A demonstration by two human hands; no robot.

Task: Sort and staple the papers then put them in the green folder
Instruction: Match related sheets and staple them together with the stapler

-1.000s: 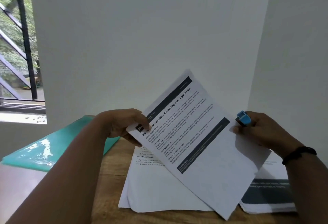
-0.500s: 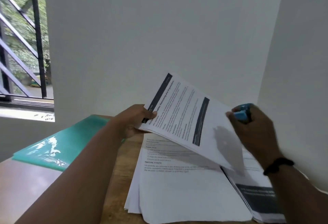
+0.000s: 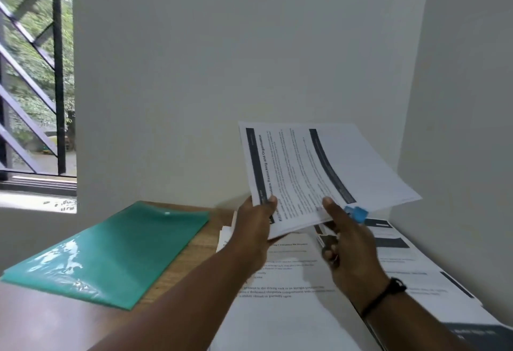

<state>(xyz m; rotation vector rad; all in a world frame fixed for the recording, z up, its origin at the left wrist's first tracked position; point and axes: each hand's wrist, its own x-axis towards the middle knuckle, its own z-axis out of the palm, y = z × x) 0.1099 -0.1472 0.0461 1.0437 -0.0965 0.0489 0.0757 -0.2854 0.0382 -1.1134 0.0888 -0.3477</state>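
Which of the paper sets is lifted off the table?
The set titled "Restocking and Organization", held up by both hands; the other papers lie flat on the table.

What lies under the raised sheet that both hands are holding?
Below the raised sheet lie printed paper piles on the wooden table. The left hand and right hand, which also grips a blue stapler, hide the piles' upper parts.

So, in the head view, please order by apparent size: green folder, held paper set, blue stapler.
1. green folder
2. held paper set, nearly as large; unsure
3. blue stapler, mostly hidden by the right hand
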